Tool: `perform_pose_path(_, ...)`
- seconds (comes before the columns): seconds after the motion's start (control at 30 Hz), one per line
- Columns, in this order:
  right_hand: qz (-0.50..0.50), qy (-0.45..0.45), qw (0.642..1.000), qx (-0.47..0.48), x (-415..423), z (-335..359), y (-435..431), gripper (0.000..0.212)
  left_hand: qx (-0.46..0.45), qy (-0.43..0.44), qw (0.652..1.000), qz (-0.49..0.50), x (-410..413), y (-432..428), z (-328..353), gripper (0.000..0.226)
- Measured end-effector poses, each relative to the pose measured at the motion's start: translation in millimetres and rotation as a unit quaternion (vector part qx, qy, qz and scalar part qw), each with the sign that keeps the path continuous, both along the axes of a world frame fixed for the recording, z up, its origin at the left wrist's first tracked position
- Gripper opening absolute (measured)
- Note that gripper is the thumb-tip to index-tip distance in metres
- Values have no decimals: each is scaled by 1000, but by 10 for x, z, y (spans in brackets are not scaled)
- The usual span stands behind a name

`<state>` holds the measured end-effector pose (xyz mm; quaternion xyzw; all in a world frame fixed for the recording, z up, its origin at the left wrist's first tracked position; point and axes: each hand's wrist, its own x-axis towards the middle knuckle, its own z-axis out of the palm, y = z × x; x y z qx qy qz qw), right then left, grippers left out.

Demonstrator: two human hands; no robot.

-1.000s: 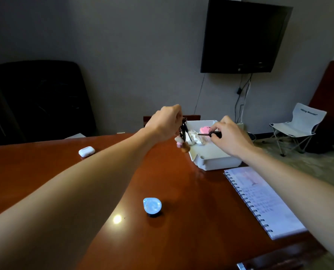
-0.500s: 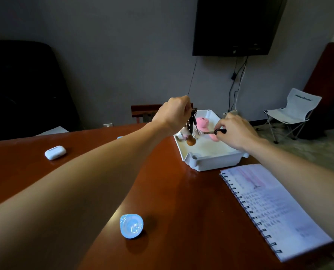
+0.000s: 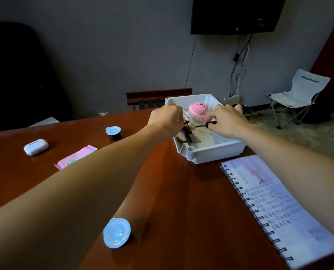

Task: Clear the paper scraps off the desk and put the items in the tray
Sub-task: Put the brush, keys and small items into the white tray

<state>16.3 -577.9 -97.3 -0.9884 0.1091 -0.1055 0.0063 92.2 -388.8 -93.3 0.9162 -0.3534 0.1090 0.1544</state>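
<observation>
A glossy reddish-brown wooden desk fills the foreground, in a room with a grey wall, a black wall-mounted screen, a pale folding camp chair on the floor at the right and a black office chair at the left. On the desk lie a white earbud case, a pink foil packet, a dark cup with a blue foil lid, a second blue-lidded cup near the front edge, and an open spiral-bound notebook. At the far edge stands a white plastic tray holding a pink round-headed brush. The left hand, fingers curled, pinches the top of a dark keychain bundle, whose lower end lies inside the tray against its left wall. The right hand pinches a black-headed metal key over the tray. Half a second ago both hands were higher and the bundle dangled above the tray; it has since come down into it. The view has also shifted, bringing the packet and the far cup into sight.
</observation>
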Motion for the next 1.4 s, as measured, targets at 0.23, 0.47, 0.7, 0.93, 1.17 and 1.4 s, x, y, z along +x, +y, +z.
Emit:
perform_pose_path(0.23, -18, -15, 1000, -6, 18, -10, -5, 27, -5, -43, 999, 9, 8, -67, -95, 25)
perform_pose_path(0.47, 6, -35, 999, 5, -154, 75, 114, 26, -15, -35, 999, -3, -110, 12, -58, 24)
perform_pose_path(0.7, 14, -51, 998, 44, -482, 203, 459, 28, 11, -28, 999, -15, -434, 442, 80, 27)
perform_pose_path(0.93, 61, -60, 995, 52, -820, 297, 929, 28, 20, -33, 999, -2, -796, 931, 206, 26)
perform_pose_path(1.17, 93, -79, 988, 92, -1152, 250, 1495, 25, 33, -24, 999, 22, -1150, 1531, 223, 29)
perform_pose_path(1.4, 135, -66, 978, 143, -1473, -6, 2015, 23, 33, -30, 998, 44, -1494, 2240, 110, 29)
